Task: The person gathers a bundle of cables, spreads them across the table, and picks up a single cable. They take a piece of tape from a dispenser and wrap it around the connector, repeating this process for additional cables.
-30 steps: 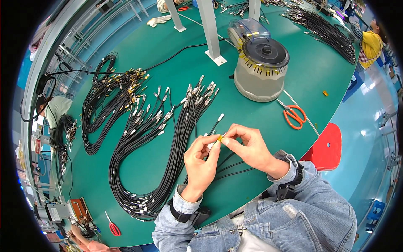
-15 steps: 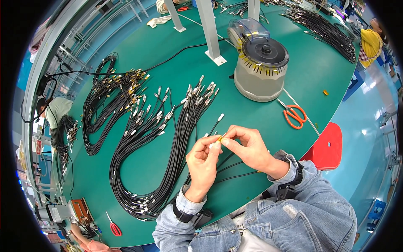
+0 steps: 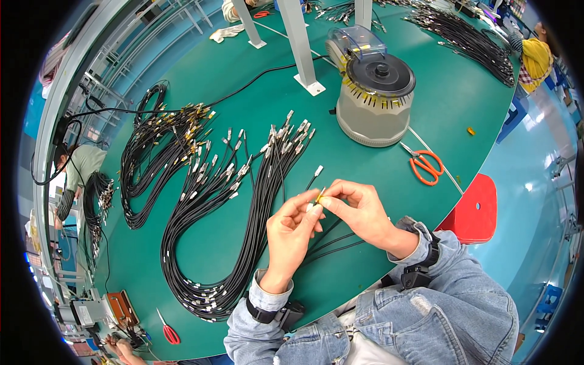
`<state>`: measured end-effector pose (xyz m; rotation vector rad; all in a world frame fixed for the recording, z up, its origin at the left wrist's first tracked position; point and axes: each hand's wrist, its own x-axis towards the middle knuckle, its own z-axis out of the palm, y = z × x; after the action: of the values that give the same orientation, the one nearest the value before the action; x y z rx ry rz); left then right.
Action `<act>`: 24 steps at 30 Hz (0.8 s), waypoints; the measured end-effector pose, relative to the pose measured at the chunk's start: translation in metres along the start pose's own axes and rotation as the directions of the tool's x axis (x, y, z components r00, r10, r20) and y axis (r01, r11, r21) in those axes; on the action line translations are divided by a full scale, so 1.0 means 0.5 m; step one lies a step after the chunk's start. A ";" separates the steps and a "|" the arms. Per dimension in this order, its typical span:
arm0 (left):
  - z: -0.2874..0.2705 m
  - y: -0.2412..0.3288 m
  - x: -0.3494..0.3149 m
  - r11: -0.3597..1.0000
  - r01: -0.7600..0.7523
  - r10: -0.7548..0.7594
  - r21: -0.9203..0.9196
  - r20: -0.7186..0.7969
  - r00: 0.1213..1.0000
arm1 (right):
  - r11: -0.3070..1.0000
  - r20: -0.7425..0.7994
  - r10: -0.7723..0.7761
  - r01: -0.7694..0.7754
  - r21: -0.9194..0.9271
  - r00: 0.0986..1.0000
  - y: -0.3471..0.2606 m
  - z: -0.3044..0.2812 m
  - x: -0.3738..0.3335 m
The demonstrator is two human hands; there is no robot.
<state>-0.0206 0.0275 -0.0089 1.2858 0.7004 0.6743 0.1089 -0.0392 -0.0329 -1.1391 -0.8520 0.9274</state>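
Observation:
My left hand (image 3: 291, 237) and my right hand (image 3: 364, 213) meet fingertip to fingertip above the green table. A small strip of yellow tape (image 3: 320, 196) is pinched between the right thumb and forefinger. The left fingers are closed on a cable end, of which a whitish connector (image 3: 309, 207) peeks out; the fingers hide most of it. Loose black cables (image 3: 334, 249) run under both hands. Just beyond the fingertips lies another cable end with a white connector (image 3: 319, 171).
A large looped bundle of black cables (image 3: 176, 249) lies left of my hands, a second bundle (image 3: 134, 201) farther left. Beyond stands a round tape dispenser (image 3: 374, 115) near a grey post (image 3: 301, 48). Orange-handled scissors (image 3: 426, 167), red-handled scissors (image 3: 170, 333) and a red stool (image 3: 477, 213) surround me.
My left fingers have loosened and spread slightly, and the left wrist has shifted a little left. More of the yellow strip shows. The right hand has barely moved.

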 end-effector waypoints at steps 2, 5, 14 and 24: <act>0.001 0.004 -0.001 0.997 -0.007 0.009 0.075 -0.030 1.000 | 1.000 0.002 -0.002 0.002 0.004 1.000 0.001 -0.001 0.001; -0.008 -0.007 -0.001 0.997 -0.005 0.009 0.080 -0.052 0.999 | 1.000 0.027 0.002 -0.002 -0.016 1.000 -0.002 0.000 0.002; -0.001 -0.023 -0.001 0.998 0.026 -0.030 -0.057 -0.081 0.996 | 0.993 0.004 0.118 -0.118 0.021 0.993 -0.004 0.006 -0.003; -0.003 -0.028 -0.001 0.992 0.026 -0.038 -0.126 -0.093 0.995 | 0.978 0.013 0.179 -0.179 0.107 0.984 -0.018 0.003 -0.003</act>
<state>-0.0213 0.0257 -0.0231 1.1314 0.7438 0.7459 0.1082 -0.0415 -0.0241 -1.1332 -0.7012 1.1110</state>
